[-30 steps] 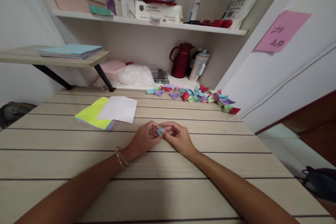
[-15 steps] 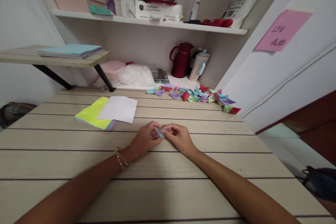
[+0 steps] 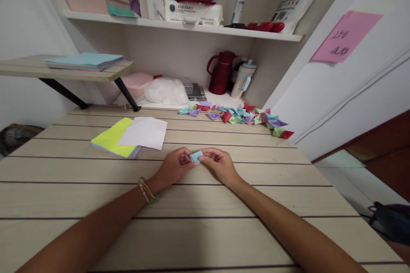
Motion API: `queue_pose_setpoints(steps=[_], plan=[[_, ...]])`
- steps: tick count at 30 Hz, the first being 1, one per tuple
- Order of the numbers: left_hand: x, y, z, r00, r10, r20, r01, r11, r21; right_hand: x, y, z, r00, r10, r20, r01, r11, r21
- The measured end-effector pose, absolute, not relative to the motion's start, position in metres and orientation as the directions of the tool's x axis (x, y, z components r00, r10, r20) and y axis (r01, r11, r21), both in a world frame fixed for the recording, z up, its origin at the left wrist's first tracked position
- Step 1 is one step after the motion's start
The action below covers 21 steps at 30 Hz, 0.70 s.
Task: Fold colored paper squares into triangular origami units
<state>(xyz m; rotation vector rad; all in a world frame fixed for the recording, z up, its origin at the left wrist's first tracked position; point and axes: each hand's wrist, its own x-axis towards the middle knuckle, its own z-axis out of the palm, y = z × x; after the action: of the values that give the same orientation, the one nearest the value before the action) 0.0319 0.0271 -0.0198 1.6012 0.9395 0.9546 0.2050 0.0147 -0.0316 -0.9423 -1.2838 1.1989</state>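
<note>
A small folded piece of light-blue paper is held just above the middle of the slatted wooden table. My left hand pinches its left side, thumb at the lower edge and fingers curled behind. On the other side, my right hand grips the paper between thumb and fingers. The fingertips hide parts of its edges. Beyond my hands lies a loose cluster of small folded paper boats in red, purple, green, blue and pink. To the left, a white sheet overlaps a stack of yellow-topped paper.
A small raised shelf on black legs at left carries a blue-topped paper stack. At the back stand a dark red jug and a pale tumbler. A white shelf spans above; a pink note sticks on the right wall.
The blue paper has turned so that a broader flat face shows between my hands. My fingers have shifted slightly along its edges. The table items have not moved.
</note>
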Motion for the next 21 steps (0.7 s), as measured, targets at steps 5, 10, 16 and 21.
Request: queue_pose_setpoints(steps=[5, 10, 16, 21], plan=[[0.0320, 0.0259, -0.0173, 0.374, 0.904, 0.205, 0.171, -0.285, 0.943, 0.2074, 0.0124, -0.0314, -0.105, 0.961, 0.255, 0.096, 0.265, -0.959], [0.0289, 0.0266, -0.0165, 0.334, 0.908, 0.255, 0.239, -0.343, 0.909, 0.2057, 0.0087, -0.0279, -0.126, 0.939, 0.321, 0.219, 0.342, -0.914], [0.0286, 0.0265, -0.0171, 0.310, 0.906, 0.288, 0.220, -0.363, 0.906, 0.2042, 0.0093, -0.0277, -0.094, 0.965, 0.246, 0.144, 0.257, -0.956], [0.0292, 0.0259, -0.0168, 0.288, 0.912, 0.291, 0.191, -0.352, 0.916, 0.2034, 0.0091, -0.0275, -0.069, 0.971, 0.227, 0.110, 0.234, -0.966]])
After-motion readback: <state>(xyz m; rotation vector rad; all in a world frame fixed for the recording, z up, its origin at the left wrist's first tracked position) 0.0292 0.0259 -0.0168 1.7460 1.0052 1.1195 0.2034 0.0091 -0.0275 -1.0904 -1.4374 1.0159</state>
